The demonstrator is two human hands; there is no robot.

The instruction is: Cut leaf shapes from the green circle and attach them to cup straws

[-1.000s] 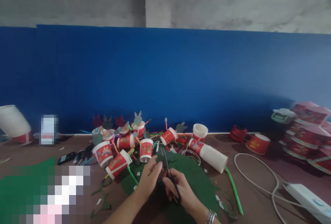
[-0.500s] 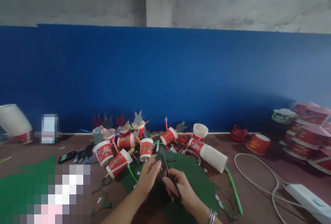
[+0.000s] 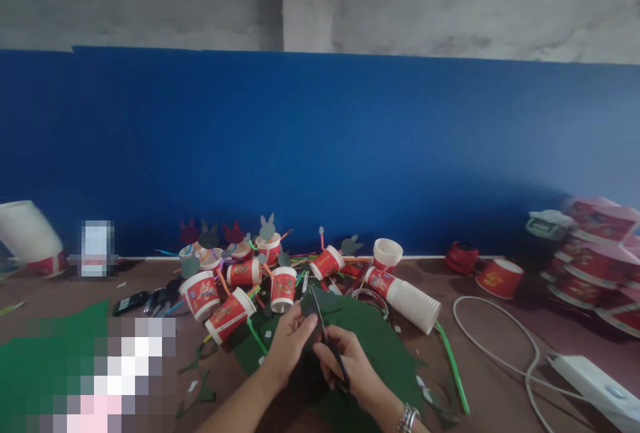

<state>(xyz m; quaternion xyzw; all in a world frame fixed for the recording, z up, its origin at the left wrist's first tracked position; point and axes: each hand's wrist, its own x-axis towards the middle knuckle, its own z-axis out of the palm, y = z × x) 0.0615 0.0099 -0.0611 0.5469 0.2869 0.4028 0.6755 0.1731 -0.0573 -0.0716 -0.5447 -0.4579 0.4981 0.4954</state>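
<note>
My right hand (image 3: 353,363) is closed around black-handled scissors (image 3: 342,366), whose blades point up and away from me and look nearly closed. Pinched in my left hand (image 3: 286,348) is a small dark green piece of sheet material (image 3: 310,312), right beside the blades. Whether it is paper or felt I cannot tell. Beneath both hands lies a larger dark green sheet (image 3: 373,333). Just beyond my left hand stands a red and white paper cup (image 3: 283,288), and another paper cup (image 3: 230,316) lies tilted to its left.
Several cups with animal-head cutouts (image 3: 267,228) crowd the back. A stack of nested cups (image 3: 413,303) lies at centre right. Farther right are a white cable (image 3: 533,336), a power strip (image 3: 597,386) and piled red containers (image 3: 600,253). Green scraps (image 3: 203,390) lie at left.
My left thumb and fingers have shifted slightly right over the small green piece, closer to the blades. The scissors stay almost where they were in my right hand.
</note>
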